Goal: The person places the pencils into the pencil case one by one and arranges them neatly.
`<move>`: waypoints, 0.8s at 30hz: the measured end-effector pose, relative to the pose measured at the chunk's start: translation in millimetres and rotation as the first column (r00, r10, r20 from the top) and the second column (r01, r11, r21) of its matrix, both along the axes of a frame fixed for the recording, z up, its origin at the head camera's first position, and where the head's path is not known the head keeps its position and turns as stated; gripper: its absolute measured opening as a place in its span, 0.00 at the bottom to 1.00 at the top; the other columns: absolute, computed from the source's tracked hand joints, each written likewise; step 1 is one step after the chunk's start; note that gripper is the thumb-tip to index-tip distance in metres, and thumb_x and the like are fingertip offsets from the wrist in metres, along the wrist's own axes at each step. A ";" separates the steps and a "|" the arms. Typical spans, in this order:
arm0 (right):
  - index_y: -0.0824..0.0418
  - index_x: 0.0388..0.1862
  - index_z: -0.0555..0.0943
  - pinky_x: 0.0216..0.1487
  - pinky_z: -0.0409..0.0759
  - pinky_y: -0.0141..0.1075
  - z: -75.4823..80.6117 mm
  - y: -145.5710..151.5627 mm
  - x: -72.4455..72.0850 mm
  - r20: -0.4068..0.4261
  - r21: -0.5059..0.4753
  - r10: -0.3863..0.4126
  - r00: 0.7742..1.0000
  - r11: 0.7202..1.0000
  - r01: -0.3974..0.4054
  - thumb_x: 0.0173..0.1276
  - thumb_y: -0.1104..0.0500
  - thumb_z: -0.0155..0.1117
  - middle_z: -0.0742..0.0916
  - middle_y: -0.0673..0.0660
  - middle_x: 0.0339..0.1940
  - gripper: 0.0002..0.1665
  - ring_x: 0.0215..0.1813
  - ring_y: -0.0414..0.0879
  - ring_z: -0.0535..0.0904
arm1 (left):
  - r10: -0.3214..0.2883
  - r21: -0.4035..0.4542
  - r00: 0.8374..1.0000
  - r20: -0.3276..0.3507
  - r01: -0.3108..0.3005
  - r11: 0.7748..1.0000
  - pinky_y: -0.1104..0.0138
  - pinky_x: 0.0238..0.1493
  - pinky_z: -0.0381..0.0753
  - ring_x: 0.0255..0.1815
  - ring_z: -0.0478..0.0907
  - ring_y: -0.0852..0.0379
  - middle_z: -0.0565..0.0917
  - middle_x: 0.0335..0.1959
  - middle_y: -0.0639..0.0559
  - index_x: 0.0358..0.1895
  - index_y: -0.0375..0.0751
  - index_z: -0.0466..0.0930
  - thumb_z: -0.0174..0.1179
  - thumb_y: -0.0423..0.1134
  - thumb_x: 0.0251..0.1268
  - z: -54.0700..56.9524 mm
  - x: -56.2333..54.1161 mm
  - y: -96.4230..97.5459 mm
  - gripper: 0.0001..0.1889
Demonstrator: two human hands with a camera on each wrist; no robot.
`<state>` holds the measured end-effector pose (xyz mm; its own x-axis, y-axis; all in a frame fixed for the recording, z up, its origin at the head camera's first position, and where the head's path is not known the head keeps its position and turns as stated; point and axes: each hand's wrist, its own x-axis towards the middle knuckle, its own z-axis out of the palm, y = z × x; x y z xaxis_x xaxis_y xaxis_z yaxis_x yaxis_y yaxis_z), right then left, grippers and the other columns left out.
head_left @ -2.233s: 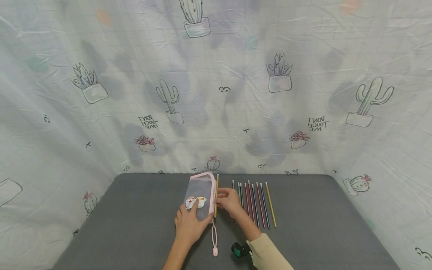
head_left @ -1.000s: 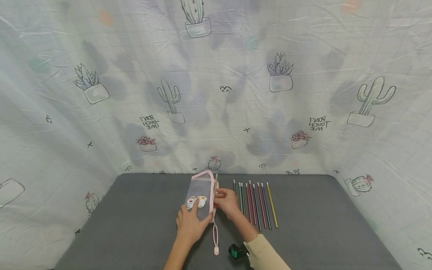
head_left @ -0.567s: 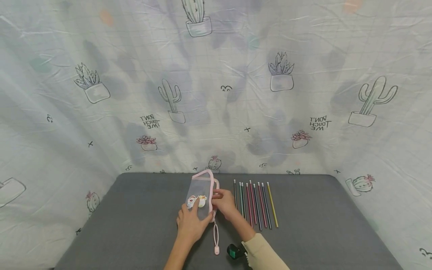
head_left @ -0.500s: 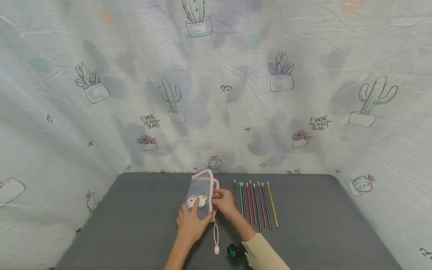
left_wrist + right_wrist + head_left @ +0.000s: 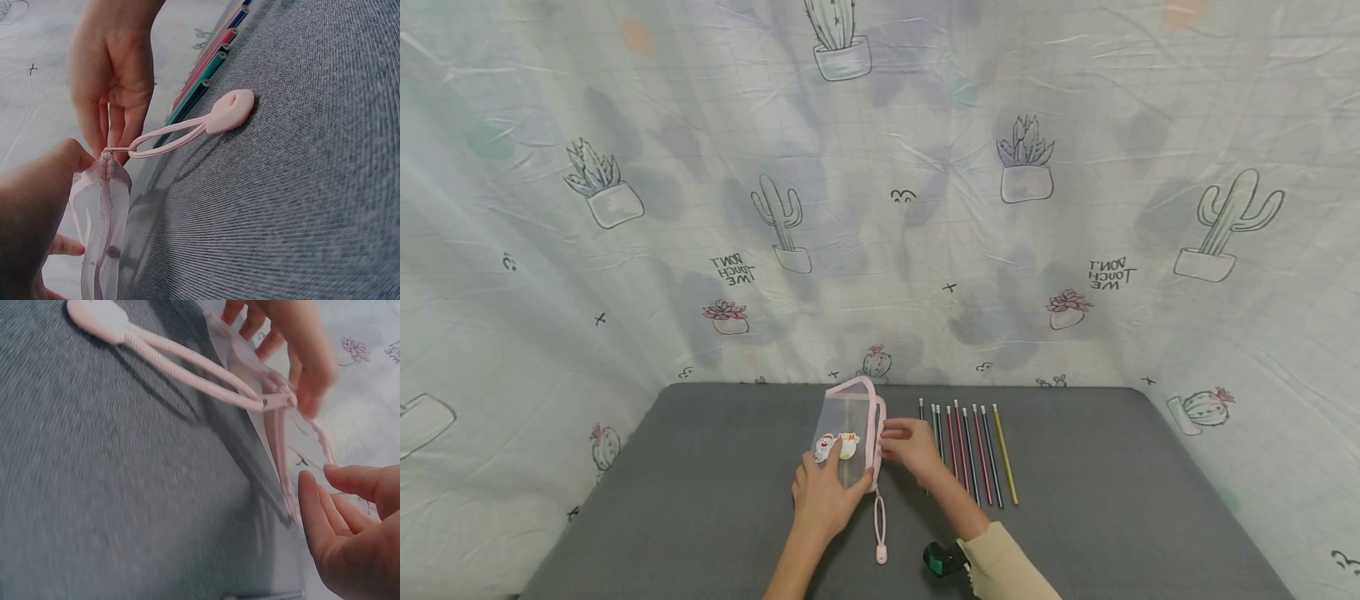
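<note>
A see-through pencil case [image 5: 830, 414] with pink edging and cartoon stickers lies on the grey table, its zip side parted toward the right. My left hand [image 5: 822, 496] grips its near end, fingers spread over the stickers and thumb at the pink edge. Through the clear front shows a yellow pencil [image 5: 847, 408], lying lengthwise inside. Just at the case's right edge is my right hand [image 5: 916, 450]; in the right wrist view its thumb and fingers stand apart with nothing visible between them. A pink cord pull [image 5: 230, 112] hangs from the zip end.
Several pencils [image 5: 975, 450], dark, green, red and yellow, lie in a row to the right of the case, partly behind my right forearm. A black device with a green patch [image 5: 938, 560] is at my right wrist. A cactus-print curtain [image 5: 880, 250] rises behind the table.
The yellow pencil went from outside the right edge into the case, and my right hand let go of it. That hand has drawn back slightly to the right; the left has stayed put.
</note>
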<state>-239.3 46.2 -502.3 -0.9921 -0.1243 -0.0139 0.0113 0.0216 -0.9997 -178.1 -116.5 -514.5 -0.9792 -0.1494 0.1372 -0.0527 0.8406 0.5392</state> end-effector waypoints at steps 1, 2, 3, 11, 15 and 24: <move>0.84 0.60 0.77 0.46 0.89 0.47 1.0 2.9 0.2 0.001 0.006 -0.003 1.000 1.000 0.003 0.68 0.77 0.65 0.87 0.76 0.47 0.23 0.44 0.57 0.90 | 0.000 0.000 1.000 0.000 0.000 1.000 0.33 0.58 0.70 0.58 0.71 0.27 0.68 0.60 0.25 0.75 0.42 0.73 0.66 0.64 0.62 0.1 -0.1 0.0 0.43; 0.84 0.60 0.77 0.47 0.89 0.47 1.4 5.8 0.3 -0.001 0.016 -0.007 1.000 1.000 0.007 0.68 0.77 0.65 0.87 0.76 0.48 0.22 0.45 0.59 0.90 | 0.000 0.001 1.000 0.000 0.000 1.000 0.33 0.58 0.70 0.58 0.71 0.27 0.68 0.60 0.25 0.75 0.42 0.73 0.66 0.64 0.62 0.3 0.1 -0.2 0.43; 0.84 0.60 0.77 0.47 0.89 0.47 1.7 8.7 0.4 -0.007 0.027 -0.011 1.000 1.000 0.011 0.68 0.76 0.65 0.87 0.76 0.48 0.22 0.46 0.60 0.90 | 0.001 0.003 1.000 0.002 -0.001 1.000 0.33 0.58 0.70 0.58 0.71 0.26 0.68 0.59 0.25 0.75 0.42 0.73 0.66 0.64 0.62 0.3 0.0 -0.2 0.43; 0.82 0.59 0.79 0.44 0.90 0.47 1.8 30.0 1.9 -0.058 0.116 -0.075 0.996 0.990 0.081 0.67 0.75 0.67 0.89 0.74 0.46 0.21 0.46 0.63 0.90 | 0.009 0.003 1.000 -0.004 -0.009 1.000 0.33 0.58 0.70 0.58 0.72 0.26 0.70 0.56 0.25 0.75 0.43 0.73 0.66 0.64 0.61 0.5 -0.5 0.6 0.43; 0.80 0.57 0.82 0.41 0.90 0.44 2.7 38.9 1.4 -0.086 0.191 -0.123 0.989 0.972 0.138 0.66 0.75 0.68 0.90 0.72 0.45 0.20 0.45 0.63 0.91 | 0.008 -0.001 1.000 -0.015 -0.008 1.000 0.34 0.58 0.70 0.56 0.73 0.27 0.71 0.55 0.25 0.75 0.43 0.74 0.66 0.64 0.61 -0.1 -0.3 1.0 0.43; 0.77 0.54 0.84 0.37 0.89 0.42 4.1 48.8 -3.4 -0.116 0.366 -0.178 0.977 0.907 0.208 0.64 0.73 0.71 0.90 0.70 0.43 0.19 0.37 0.57 0.90 | -0.001 0.001 1.000 -0.029 0.001 1.000 0.34 0.57 0.70 0.56 0.72 0.27 0.71 0.55 0.25 0.74 0.42 0.75 0.67 0.65 0.59 -3.0 -1.4 -1.2 0.43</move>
